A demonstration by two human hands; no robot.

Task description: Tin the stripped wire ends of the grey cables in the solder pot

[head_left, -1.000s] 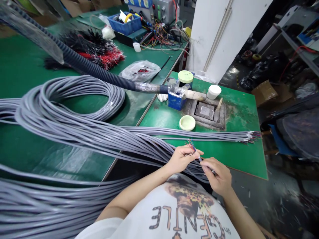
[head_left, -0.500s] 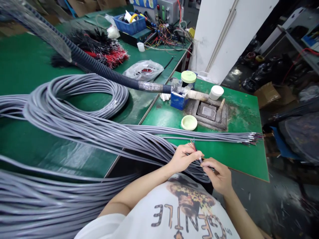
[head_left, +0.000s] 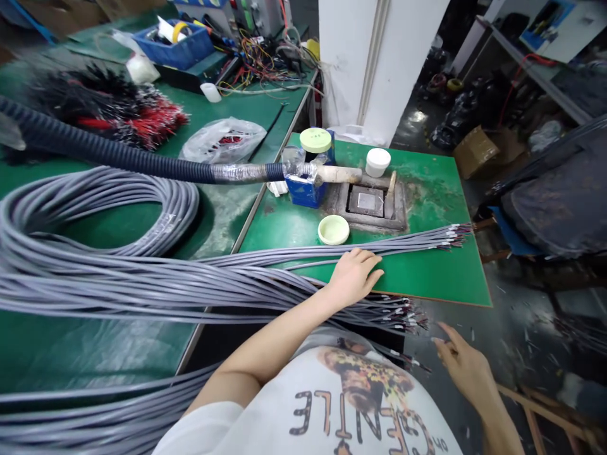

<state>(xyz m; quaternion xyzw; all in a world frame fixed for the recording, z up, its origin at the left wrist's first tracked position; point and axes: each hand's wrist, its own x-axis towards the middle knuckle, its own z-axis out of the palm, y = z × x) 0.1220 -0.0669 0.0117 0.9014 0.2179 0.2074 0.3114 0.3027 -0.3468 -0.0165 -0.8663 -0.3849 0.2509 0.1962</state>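
Note:
My left hand (head_left: 355,277) lies palm down over the green board's front part, fingers stretched forward and thumb apart. Its fingertips reach a row of grey cables (head_left: 284,254), whose stripped ends with thin coloured wires (head_left: 458,235) point right. What lies under the palm is hidden. Below the wrist, a lower bundle of grey cables (head_left: 265,284) ends in a cluster of white-marked stripped ends (head_left: 408,314). To the right of these ends, my right hand (head_left: 462,361) hangs past the board's edge, index finger and thumb apart, with nothing visible between them.
A square metal pot (head_left: 370,201) is set in the green board (head_left: 427,278). Beside it stand a pale green dish (head_left: 333,230), a white cup (head_left: 378,162) and a blue box (head_left: 306,193) under a ribbed hose (head_left: 165,167). Coiled grey cables (head_left: 175,221) cover the left bench.
The single cable end with fanned wires is no longer between my hands. My left hand has moved forward onto the cables; my right hand has drawn away rightward and down. The view has turned right.

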